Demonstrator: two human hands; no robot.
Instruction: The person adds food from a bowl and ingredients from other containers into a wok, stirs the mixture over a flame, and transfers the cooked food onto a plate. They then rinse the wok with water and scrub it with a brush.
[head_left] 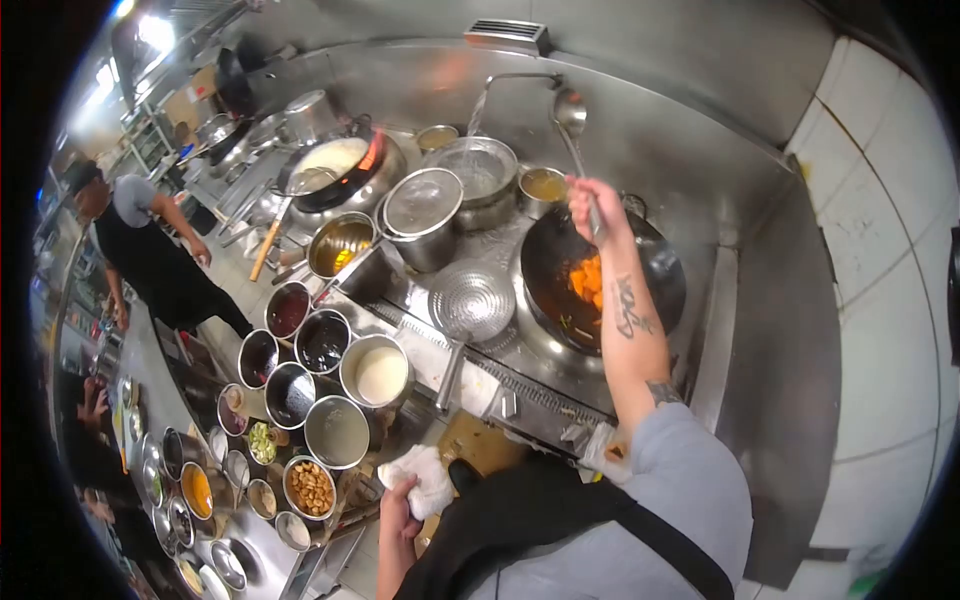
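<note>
My right hand (597,208) is closed round the handle of a long metal ladle (571,115), raised over the near part of the stove with its bowl up by the back wall. Under my right forearm sits a black wok (655,262) with orange pieces (587,280) in it. My left hand (397,512) grips a white cloth (424,480) low at my front, beside my black apron. A perforated metal strainer (471,300) lies on the stove left of the wok, its handle pointing toward me.
Water runs from a tap (525,76) into a pot (480,180). A second wok (335,165) holds something pale. Metal containers of sauces and a pot of brown pieces (309,488) stand at the left. A person in a black apron (155,255) stands further left.
</note>
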